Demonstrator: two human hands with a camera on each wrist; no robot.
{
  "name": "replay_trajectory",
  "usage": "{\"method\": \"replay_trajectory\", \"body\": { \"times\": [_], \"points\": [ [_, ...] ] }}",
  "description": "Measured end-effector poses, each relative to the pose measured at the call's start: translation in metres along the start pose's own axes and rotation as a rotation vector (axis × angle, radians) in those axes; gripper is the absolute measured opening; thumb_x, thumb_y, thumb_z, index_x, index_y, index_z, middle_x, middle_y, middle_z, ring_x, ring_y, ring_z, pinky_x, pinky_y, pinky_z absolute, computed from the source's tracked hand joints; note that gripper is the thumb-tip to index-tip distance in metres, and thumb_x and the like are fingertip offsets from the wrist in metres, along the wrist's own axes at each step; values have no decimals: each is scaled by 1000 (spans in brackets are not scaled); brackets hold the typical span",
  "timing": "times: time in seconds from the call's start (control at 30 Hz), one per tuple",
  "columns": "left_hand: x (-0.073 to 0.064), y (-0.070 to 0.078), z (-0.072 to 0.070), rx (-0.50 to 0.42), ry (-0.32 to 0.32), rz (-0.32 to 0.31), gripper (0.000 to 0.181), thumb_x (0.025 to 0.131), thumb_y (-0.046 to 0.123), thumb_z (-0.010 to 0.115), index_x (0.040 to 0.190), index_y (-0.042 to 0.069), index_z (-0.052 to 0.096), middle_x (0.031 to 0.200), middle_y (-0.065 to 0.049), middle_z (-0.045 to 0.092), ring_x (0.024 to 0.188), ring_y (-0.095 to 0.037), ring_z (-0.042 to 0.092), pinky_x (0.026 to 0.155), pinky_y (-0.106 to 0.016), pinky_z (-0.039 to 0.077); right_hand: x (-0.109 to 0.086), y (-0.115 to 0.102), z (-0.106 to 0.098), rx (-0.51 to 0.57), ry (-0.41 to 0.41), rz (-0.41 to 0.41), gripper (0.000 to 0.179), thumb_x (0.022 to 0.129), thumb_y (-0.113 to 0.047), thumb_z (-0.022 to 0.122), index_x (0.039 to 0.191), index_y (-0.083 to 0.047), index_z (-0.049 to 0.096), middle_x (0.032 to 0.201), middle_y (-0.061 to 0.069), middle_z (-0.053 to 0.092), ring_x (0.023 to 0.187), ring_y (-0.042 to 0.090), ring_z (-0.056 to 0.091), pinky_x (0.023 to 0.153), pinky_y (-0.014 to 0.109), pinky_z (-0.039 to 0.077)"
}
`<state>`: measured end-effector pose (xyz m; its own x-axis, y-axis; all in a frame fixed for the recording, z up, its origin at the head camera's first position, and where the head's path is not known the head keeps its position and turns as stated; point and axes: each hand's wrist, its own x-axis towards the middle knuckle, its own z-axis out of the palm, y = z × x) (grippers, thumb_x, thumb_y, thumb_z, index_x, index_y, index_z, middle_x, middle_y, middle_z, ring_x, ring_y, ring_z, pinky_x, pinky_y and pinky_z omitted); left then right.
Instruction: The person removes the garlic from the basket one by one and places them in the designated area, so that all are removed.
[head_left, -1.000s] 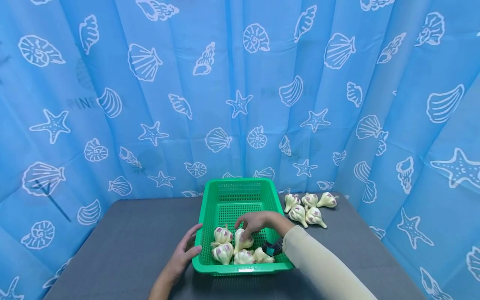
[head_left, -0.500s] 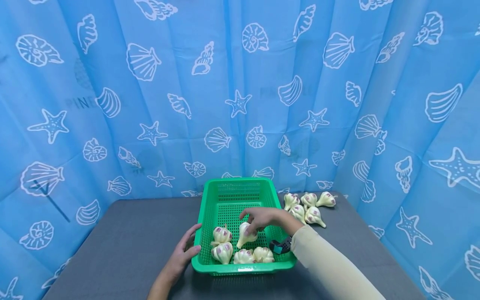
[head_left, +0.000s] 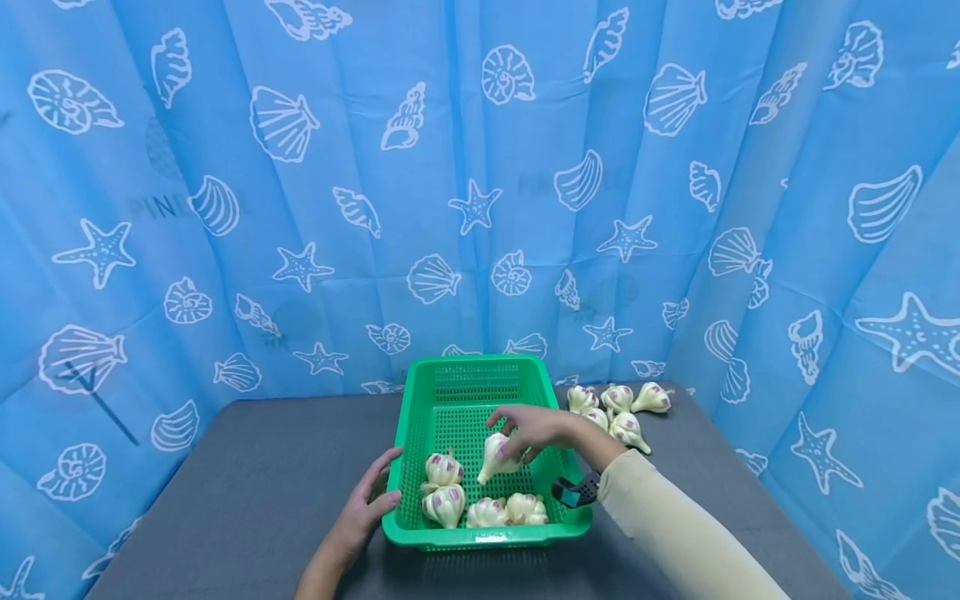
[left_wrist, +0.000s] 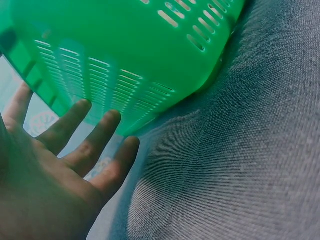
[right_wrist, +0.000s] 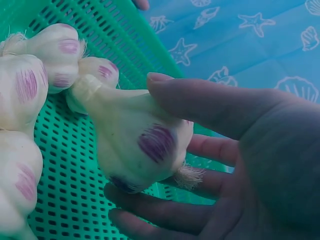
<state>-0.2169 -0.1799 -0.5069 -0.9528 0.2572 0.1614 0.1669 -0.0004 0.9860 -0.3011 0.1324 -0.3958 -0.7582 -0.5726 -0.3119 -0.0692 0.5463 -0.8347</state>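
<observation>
My right hand [head_left: 536,429] pinches a garlic bulb [head_left: 496,460] between thumb and fingers, over the inside of a green perforated plastic basket [head_left: 427,537]. The right wrist view shows the held garlic bulb [right_wrist: 140,140] with purple streaks, its thick neck pointing away from the palm and its roots toward it. Several other bulbs lie in the front of the basket, among them one garlic bulb [head_left: 444,506] by the left wall. My left hand [head_left: 367,504] rests against the basket's left side. Its fingers [left_wrist: 95,145] are spread and fairly straight along the outer wall.
Several more garlic bulbs [head_left: 628,431] lie on the grey cloth-covered table [head_left: 300,467], just right of the basket's back corner. A blue curtain [head_left: 480,250] with white shell prints hangs behind and to both sides. My right wrist wears a black strap [head_left: 576,492].
My right hand has moved back and to the right with the garlic bulb, away from the bulbs at the front. The left hand stays at the basket's side.
</observation>
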Motion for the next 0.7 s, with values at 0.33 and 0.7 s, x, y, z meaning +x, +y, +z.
{"method": "replay_trajectory", "body": {
  "times": [0.33,0.7],
  "points": [
    [0,1,0,-17,-21,10,57,99,12,47,153,8,26,145,-30,32,128,-43,37,91,-39,44,-5,-3,-7,31,102,-59,55,84,-2,73,130,1,44,113,18,53,78,25,64,73,51,53],
    [0,0,-1,-12,-19,15,57,99,12,47,153,8,27,145,-29,32,128,-43,37,92,-40,43,-12,-2,-23,-27,244,-168,47,86,-9,73,124,3,49,108,17,53,79,24,59,70,45,53]
  ]
}}
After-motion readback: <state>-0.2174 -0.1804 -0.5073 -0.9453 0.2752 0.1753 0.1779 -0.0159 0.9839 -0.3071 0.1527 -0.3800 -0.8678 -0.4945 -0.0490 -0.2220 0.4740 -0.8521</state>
